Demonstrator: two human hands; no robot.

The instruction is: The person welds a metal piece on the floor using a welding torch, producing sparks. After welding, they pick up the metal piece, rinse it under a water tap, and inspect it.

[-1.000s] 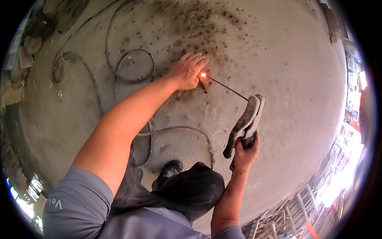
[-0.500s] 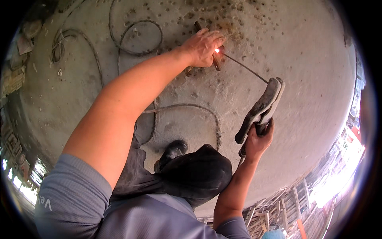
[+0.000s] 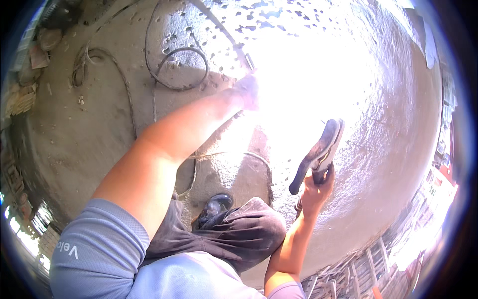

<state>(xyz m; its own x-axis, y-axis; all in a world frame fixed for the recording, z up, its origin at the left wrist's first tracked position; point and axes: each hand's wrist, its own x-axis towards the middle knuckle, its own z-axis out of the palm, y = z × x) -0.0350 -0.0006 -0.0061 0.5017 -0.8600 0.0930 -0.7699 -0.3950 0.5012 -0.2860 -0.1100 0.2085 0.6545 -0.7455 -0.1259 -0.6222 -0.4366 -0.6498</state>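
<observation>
A floor (image 3: 74,134) gleams under white glare (image 3: 308,74), upper center, as a worker (image 3: 189,279), bottom, grasps a clamp (image 3: 318,150) right of center in the right hand (image 3: 317,193); the left hand (image 3: 246,92), upper center, is washed out, its hold impossible to tell.

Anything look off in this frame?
Yes. A blinding white glare fills the upper centre, hiding the fingertips of the bare left hand at its edge and anything they touch. The floor also looks damaged: dark pits cluster near the top. The right hand's grip on the electrode holder looks ordinary.
</observation>
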